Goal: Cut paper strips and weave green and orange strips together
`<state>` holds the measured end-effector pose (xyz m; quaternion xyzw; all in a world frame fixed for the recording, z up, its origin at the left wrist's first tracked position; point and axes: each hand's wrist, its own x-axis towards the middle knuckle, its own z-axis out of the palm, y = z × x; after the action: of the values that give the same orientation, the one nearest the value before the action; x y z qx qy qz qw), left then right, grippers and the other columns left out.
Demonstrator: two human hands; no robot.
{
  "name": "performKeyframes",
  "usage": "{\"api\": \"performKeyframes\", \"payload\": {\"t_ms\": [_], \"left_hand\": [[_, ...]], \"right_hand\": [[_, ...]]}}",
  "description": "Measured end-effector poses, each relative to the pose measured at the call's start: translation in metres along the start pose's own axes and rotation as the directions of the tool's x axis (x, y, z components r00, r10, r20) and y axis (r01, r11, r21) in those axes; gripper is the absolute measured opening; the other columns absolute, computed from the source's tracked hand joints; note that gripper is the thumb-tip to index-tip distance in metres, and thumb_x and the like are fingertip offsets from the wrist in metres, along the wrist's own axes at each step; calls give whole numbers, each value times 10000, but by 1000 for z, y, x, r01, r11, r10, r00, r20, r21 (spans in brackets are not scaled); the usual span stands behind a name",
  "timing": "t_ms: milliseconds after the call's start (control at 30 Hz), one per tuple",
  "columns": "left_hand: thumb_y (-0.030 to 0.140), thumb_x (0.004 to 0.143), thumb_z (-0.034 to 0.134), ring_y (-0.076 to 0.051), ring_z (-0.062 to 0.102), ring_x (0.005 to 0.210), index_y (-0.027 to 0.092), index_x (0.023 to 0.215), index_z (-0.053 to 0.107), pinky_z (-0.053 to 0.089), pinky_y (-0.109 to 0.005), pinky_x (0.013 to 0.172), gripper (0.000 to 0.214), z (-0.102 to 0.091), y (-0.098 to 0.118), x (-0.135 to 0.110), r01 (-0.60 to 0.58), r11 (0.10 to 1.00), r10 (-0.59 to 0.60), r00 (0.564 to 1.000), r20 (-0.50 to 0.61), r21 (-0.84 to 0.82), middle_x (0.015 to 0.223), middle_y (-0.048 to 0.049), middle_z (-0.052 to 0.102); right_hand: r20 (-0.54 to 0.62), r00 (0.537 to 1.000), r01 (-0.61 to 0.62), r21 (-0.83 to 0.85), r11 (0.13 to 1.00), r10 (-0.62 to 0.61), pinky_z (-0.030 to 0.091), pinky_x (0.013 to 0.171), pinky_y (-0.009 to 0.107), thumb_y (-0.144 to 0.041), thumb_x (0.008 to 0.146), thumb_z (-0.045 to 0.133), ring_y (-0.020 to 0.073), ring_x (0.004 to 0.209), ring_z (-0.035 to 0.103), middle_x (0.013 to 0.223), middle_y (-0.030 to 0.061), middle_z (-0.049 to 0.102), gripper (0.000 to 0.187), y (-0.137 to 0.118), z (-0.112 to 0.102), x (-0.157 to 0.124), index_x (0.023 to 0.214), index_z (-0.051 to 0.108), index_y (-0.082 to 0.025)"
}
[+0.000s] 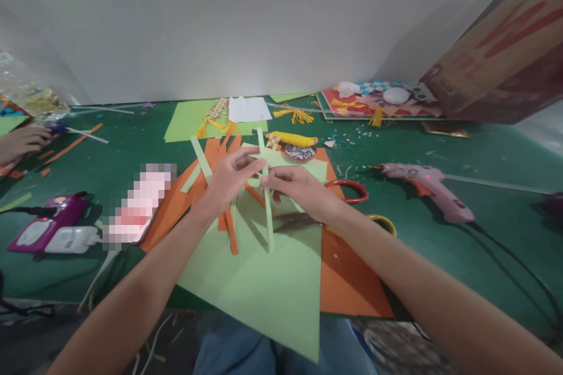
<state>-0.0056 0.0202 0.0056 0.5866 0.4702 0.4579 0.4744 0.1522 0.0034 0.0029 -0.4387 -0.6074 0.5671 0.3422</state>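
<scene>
My left hand point(229, 181) and my right hand point(294, 187) meet above the middle of the green table point(440, 258), both pinched on a loose bundle of paper strips point(266, 211). Light green strips stick up and hang down from my fingers, and orange strips point(230, 228) dangle below the left hand. Under the hands lies a large light green paper sheet point(268, 287) over an orange sheet point(347, 281). Which strips each finger grips is partly hidden.
A pink glue gun point(426, 187) with its cable lies at the right, red-handled scissors point(349, 190) beside my right wrist. A purple device point(44, 228) and a phone sit at the left. Another person's hand point(21, 140) rests far left. Craft pieces and a cardboard box point(505, 53) stand behind.
</scene>
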Motion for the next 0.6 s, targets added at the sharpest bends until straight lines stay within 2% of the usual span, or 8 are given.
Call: {"api": "performKeyframes", "payload": {"t_ms": [100, 200, 300, 400, 600], "left_hand": [[348, 694, 713, -148, 618, 677, 179, 681, 665, 511, -274, 684, 176, -1, 2, -1, -20, 999, 20, 1000, 6, 37, 689, -18, 664], [367, 714, 694, -122, 570, 599, 182, 621, 650, 489, -257, 630, 212, -2, 3, 0, -21, 999, 21, 1000, -8, 26, 634, -7, 631], [383, 708, 693, -111, 547, 563, 179, 596, 647, 478, -249, 588, 237, -5, 1, 3, -27, 999, 24, 992, -125, -22, 626, -12, 630], [372, 683, 712, -109, 550, 549, 177, 568, 631, 476, -247, 576, 240, -10, -1, 8, -33, 997, 16, 966, -259, -62, 580, -3, 607], [314, 663, 716, -100, 560, 557, 174, 555, 597, 456, -230, 556, 213, -19, 2, 13, -36, 990, -22, 918, -396, -137, 579, 12, 578]], "right_hand": [[17, 999, -41, -15, 999, 41, 352, 551, 254, -462, 708, 634, 84, 507, 464, 579, -43, 491, 324, 0, 1, 0, 580, 547, -177], [39, 997, -66, -9, 998, 66, 350, 537, 246, -423, 705, 646, 83, 503, 464, 563, -44, 516, 291, 1, 1, 0, 573, 560, -178], [79, 995, -64, 2, 998, 64, 369, 557, 242, -378, 741, 614, 89, 542, 499, 598, -21, 592, 251, 0, 0, 0, 598, 597, -172], [121, 991, -64, 13, 998, 62, 373, 568, 237, -355, 768, 587, 93, 571, 531, 622, -7, 630, 228, 0, -1, 0, 649, 626, -165], [193, 979, -77, 28, 997, 71, 351, 543, 234, -384, 767, 594, 91, 575, 517, 614, 2, 636, 250, 2, -5, -1, 665, 632, -159]]}}
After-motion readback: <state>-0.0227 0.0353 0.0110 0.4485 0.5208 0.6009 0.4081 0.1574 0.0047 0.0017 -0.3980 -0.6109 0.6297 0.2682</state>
